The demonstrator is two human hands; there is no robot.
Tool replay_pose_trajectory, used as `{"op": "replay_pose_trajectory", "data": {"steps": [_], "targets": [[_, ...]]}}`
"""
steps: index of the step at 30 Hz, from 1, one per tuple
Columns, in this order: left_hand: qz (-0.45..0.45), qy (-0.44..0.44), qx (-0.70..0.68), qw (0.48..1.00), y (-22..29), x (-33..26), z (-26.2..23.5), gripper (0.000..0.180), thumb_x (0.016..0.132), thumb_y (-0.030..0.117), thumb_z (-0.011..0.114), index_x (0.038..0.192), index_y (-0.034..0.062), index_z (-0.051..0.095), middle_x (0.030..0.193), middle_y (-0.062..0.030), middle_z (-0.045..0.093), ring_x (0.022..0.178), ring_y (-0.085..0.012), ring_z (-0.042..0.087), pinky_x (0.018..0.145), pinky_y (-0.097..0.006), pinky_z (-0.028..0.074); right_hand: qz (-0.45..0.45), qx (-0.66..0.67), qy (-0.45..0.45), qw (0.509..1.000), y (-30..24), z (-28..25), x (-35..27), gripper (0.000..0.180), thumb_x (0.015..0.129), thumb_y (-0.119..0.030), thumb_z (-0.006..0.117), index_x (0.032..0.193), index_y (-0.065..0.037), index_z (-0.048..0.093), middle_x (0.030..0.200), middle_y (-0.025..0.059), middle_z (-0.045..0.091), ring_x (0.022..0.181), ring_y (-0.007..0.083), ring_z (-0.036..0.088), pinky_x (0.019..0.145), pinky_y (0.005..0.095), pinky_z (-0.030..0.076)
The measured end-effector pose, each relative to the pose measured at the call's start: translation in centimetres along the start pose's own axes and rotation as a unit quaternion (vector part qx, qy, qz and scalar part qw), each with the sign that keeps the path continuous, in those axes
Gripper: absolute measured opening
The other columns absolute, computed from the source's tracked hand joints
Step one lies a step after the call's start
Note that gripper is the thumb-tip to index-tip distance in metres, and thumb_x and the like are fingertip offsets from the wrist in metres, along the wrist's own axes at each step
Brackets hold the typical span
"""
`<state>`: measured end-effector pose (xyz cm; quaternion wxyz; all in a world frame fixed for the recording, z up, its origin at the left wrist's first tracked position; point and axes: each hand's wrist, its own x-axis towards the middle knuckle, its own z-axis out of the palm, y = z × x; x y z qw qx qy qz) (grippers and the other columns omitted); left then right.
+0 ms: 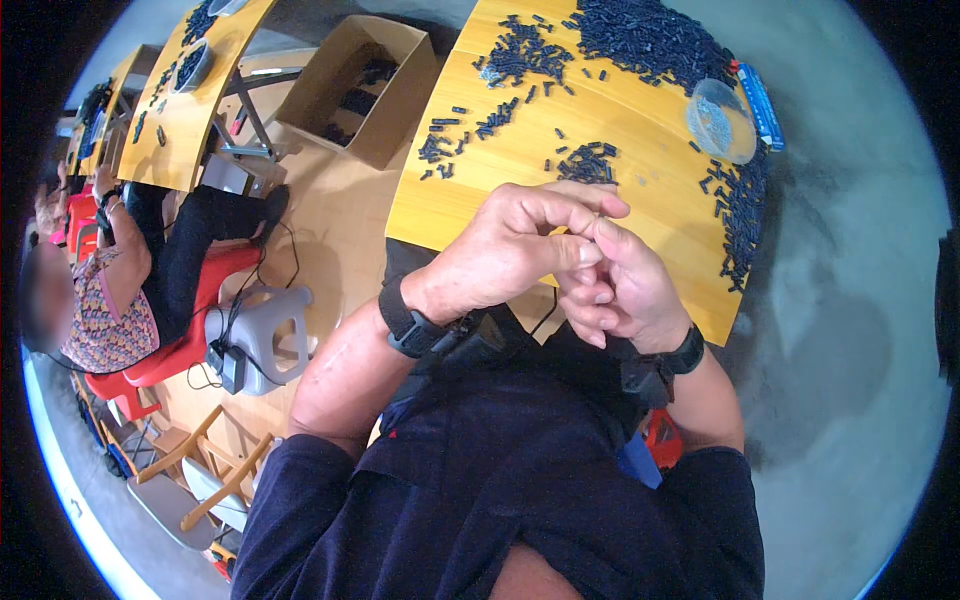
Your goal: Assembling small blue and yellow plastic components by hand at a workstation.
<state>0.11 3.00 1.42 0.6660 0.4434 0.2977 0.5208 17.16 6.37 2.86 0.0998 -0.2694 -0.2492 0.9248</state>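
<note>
My left hand and my right hand meet above the near edge of a yellow wooden table. Thumb and forefinger of each hand are pinched together, the tips of both pinches touching. Whatever lies between the fingertips is too small or too hidden to name. Just beyond my hands is a small heap of short black cylindrical pieces. A dark band sits on each of my wrists.
More black pieces form a big pile at the far side and a strip along the right edge. Near them are a clear round tub with small light-blue bits and a blue box. Left stand a cardboard box, a grey stool and a seated person.
</note>
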Motion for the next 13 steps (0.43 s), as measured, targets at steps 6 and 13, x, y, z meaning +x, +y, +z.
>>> {"op": "replay_pose_trajectory", "data": {"steps": [6,13], "targets": [[-0.061,-0.003,-0.036,0.997,0.0,-0.8,-0.4,0.013,0.086,0.003,0.062,0.096,0.0017,0.070,0.121,-0.0105,0.061,0.127,-0.0253,0.045,0.102,-0.037,0.040,-0.035,0.060,0.016,0.997,1.9,1.1,0.7,0.037,0.095,-0.046,0.040,0.088,-0.010,0.042,0.053,-0.0034,0.027,0.034,0.0082,0.028,0.030,0.0289,0.039],[-0.148,0.007,-0.020,0.989,0.2,-2.0,-1.3,0.012,0.084,-0.002,0.061,0.091,0.0010,0.070,0.120,-0.0084,0.060,0.129,-0.0269,0.044,0.103,-0.038,0.039,0.004,0.132,0.054,0.990,4.2,0.3,1.1,0.036,0.094,-0.047,0.041,0.085,-0.012,0.043,0.051,-0.0038,0.027,0.034,0.0087,0.031,0.032,0.0323,0.044]]}}
